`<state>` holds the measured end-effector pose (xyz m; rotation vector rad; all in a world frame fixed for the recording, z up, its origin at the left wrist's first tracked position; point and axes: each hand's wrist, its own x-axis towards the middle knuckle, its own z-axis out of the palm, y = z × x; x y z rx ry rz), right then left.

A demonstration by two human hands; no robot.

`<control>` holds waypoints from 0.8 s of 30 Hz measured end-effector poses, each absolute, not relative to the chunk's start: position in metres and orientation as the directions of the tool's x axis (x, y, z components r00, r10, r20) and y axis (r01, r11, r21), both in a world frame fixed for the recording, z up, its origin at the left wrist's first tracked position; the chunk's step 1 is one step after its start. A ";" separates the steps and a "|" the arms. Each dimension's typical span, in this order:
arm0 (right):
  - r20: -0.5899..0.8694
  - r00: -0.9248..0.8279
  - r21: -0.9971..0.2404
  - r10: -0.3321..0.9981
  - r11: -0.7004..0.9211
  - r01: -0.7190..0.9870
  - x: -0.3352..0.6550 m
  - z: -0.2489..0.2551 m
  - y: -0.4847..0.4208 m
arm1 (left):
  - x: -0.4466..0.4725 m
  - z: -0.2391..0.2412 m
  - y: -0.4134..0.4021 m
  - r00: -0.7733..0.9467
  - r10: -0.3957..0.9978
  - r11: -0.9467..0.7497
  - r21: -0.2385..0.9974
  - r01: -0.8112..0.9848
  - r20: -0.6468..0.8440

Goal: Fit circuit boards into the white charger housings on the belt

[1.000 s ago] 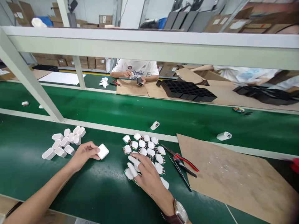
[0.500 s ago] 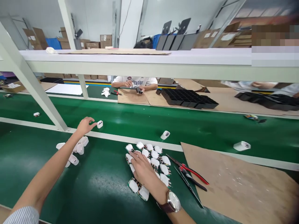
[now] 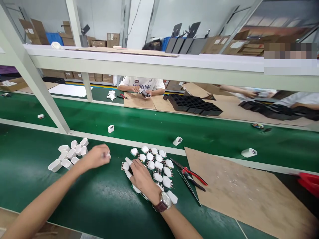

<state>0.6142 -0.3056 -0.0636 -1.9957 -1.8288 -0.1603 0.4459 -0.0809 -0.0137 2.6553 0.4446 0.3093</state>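
Observation:
My left hand is closed above the green bench, right of a group of white plastic casings. Something small and whitish shows at its fingertips; I cannot make out what it is. My right hand wears white finger covers and a watch. Its thumb and a finger close around a small circuit board topped with a white pad, at the left of several similar circuit boards. The hand hides some of those boards.
Pliers and tweezers lie right of the boards, beside a cardboard sheet. White casings stand on the green belt. Co-workers sit opposite near black trays. A frame post rises at left.
My left hand has left the white casing on the belt, come back over the bench and closed. My right hand has shifted left, to a board at the group's edge. The view has shifted.

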 end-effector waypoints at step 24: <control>0.515 -0.003 -0.287 0.857 0.175 0.942 0.569 -0.038 -0.312 | 0.400 -0.091 -0.145 0.893 0.321 -0.755 0.654 0.040 0.316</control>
